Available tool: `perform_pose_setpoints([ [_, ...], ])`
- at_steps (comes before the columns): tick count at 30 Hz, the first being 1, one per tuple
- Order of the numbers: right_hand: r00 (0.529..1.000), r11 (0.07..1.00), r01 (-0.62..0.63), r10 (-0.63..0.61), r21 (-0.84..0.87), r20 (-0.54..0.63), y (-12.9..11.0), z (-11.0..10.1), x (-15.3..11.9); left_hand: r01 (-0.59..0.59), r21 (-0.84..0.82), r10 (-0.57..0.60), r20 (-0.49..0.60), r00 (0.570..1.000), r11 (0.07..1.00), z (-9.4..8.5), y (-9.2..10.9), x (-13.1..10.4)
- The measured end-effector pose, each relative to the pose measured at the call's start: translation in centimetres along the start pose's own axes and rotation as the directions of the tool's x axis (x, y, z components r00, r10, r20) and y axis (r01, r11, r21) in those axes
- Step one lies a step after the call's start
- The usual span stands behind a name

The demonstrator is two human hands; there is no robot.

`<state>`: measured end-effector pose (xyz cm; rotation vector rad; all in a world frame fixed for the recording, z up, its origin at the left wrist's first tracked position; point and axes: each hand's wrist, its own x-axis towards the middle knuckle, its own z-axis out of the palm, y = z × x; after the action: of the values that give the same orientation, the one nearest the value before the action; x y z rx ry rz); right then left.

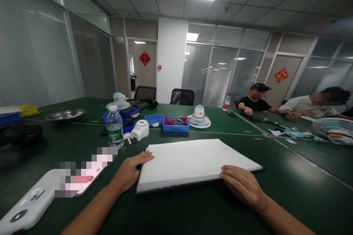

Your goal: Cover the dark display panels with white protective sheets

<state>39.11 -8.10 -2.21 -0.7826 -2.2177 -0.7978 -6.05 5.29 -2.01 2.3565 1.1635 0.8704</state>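
Note:
A large flat white board (193,161) with a dark underside lies on the green table (289,198) in front of me. My left hand (131,170) rests on its near left corner, fingers laid over the edge. My right hand (242,185) rests flat against its near right edge. Neither hand lifts the board; it lies flat on the table.
A water bottle (114,126), a white fan housing (140,130), blue trays (171,123) with coloured bits and a small fan (199,117) stand behind the board. A white device (30,202) lies at the left. Two people sit at the right. A metal bowl (66,115) sits far left.

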Motion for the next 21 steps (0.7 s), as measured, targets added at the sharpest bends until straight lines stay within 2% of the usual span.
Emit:
perform_pose_setpoints([
  [5, 0.997, 0.998, -0.041, 0.038, -0.046, -0.062, -0.6, -0.6, 1.4, -0.011, 0.013, 0.011, -0.002, 1.000, 1.000, 0.5, -0.3, 0.1],
  [9, 0.996, 0.989, -0.088, 0.086, -0.119, -0.022, -0.9, -2.5, 3.7, 0.029, 0.041, -0.024, -0.121, 0.992, 0.999, 0.2, -0.8, 0.1],
  [11, 0.992, 0.981, -0.126, 0.128, -0.148, 0.001, -1.1, -3.8, 5.2, 0.057, 0.068, -0.046, -0.148, 0.988, 0.996, 0.0, -0.9, 0.0],
  [15, 0.972, 0.957, -0.192, 0.216, -0.217, 0.090, -2.0, -7.0, 7.6, 0.129, 0.147, -0.110, -0.131, 0.985, 0.981, -0.1, -1.0, 0.1],
  [18, 0.934, 0.923, -0.256, 0.313, -0.286, 0.172, -2.3, -9.6, 7.9, 0.147, 0.175, -0.125, -0.128, 0.984, 0.974, 0.1, -1.1, 0.1],
  [21, 0.885, 0.871, -0.317, 0.414, -0.376, 0.212, -1.8, -12.2, 7.0, 0.151, 0.171, -0.131, -0.120, 0.984, 0.974, 0.3, -1.3, 0.2],
])
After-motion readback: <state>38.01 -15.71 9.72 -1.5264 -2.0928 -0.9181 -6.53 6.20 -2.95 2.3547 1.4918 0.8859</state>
